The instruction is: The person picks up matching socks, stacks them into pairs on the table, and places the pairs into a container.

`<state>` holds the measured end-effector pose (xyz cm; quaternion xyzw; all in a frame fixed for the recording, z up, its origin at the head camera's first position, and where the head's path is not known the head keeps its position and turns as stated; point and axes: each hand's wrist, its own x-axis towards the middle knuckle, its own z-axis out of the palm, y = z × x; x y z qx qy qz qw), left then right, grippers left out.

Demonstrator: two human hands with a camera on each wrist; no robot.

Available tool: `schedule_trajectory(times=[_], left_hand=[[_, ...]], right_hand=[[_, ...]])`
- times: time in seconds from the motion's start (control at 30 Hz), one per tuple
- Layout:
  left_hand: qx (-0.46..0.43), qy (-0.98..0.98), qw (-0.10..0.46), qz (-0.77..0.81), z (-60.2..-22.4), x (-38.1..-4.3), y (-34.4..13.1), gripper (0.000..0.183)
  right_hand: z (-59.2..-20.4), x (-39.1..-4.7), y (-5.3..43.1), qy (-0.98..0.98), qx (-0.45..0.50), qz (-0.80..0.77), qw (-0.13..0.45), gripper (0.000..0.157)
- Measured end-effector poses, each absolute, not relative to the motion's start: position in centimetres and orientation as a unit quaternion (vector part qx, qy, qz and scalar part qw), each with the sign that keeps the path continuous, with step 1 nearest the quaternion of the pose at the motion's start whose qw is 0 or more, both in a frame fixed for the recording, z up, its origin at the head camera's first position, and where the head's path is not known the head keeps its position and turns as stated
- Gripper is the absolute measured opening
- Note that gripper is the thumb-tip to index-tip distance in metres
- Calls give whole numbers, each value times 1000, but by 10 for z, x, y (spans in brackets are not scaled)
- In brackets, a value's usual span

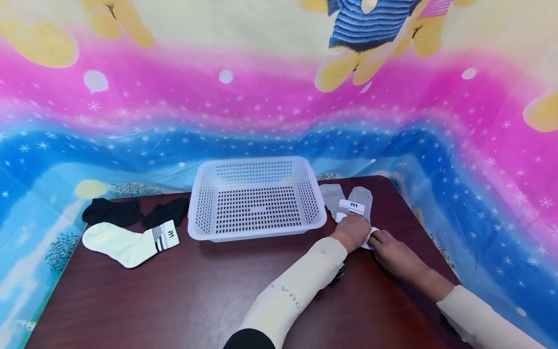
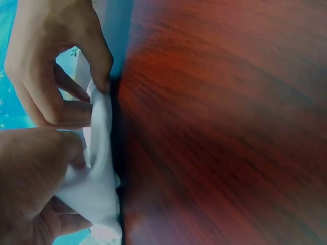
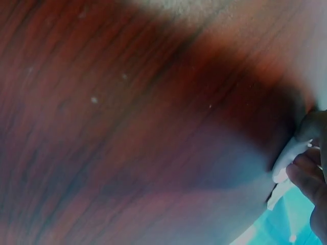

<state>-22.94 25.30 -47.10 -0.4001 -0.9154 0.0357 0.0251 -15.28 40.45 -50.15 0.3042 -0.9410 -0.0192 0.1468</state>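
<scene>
In the head view, a white sock (image 1: 355,207) with a striped, lettered cuff lies at the table's right side. My left hand (image 1: 352,231) grips it just below the cuff. My right hand (image 1: 396,257) pinches its near end between thumb and fingers. The left wrist view shows the white fabric (image 2: 99,196) bunched between both hands, low over the table. In the right wrist view, right-hand fingers (image 3: 306,178) hold a fold of it at the edge of the frame. Two grey socks (image 1: 365,195) lie just beyond, partly covered by the white one.
A white perforated basket (image 1: 257,233) stands at the table's back middle. Left of it lie two black ankle socks (image 1: 114,212) and another white sock (image 1: 131,245) with a striped cuff. A printed cloth (image 1: 261,111) hangs around the back and sides of the brown table (image 1: 183,300).
</scene>
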Motion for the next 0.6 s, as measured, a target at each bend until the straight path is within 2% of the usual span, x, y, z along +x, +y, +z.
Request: schedule_trajectory(times=[0.27, 0.43, 0.6], left_hand=[[-348, -936, 25, -53, -463, -234, 246, 18], [-315, -941, 17, -125, -457, -239, 239, 16], [-283, -935, 39, -208, -441, -243, 228, 6]], right_hand=[[-505, -150, 400, -938, 290, -37, 186, 20], [-503, -148, 399, -937, 282, -19, 206, 23], [-492, -152, 400, -937, 263, 16, 228, 24]])
